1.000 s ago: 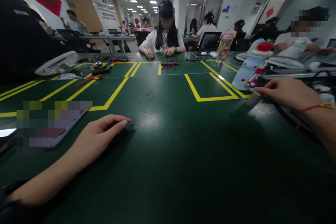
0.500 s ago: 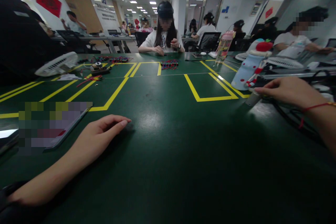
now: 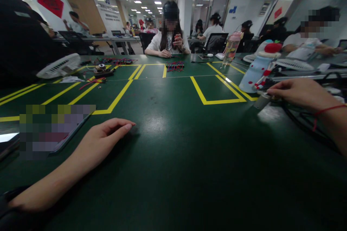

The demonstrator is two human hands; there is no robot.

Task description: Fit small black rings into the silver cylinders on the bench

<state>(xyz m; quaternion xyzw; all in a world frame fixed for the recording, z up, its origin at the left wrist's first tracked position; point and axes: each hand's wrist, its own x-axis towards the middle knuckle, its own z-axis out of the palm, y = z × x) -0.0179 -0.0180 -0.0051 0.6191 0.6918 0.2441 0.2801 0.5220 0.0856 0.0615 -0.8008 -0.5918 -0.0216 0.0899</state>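
Observation:
My left hand (image 3: 108,131) rests on the green table (image 3: 173,169), thumb tip close against the index finger; I see nothing held in it. A tablet-like device (image 3: 72,137), its screen blurred out, lies just to its left. Over at the right, my right hand (image 3: 298,94) is pinched at the upper end of a small grey metal-looking cylinder (image 3: 261,101). The cylinder leans on the table, and the fingertips partly hide its upper end. Directly behind it stands a light-blue snowman-shaped bottle (image 3: 251,72) with a red top.
Black cables (image 3: 300,122) lie under my right forearm. Yellow tape (image 3: 222,102) marks areas on the table. Farther back are bundles of red and blue wires (image 3: 175,66), a white fan (image 3: 59,66) and a pink-lidded bottle (image 3: 231,48). A person (image 3: 169,39) sits opposite.
My right hand has shifted slightly right, so more of the grey cylinder shows; the cylinder has barely moved. My left hand is still. The person opposite has raised one hand.

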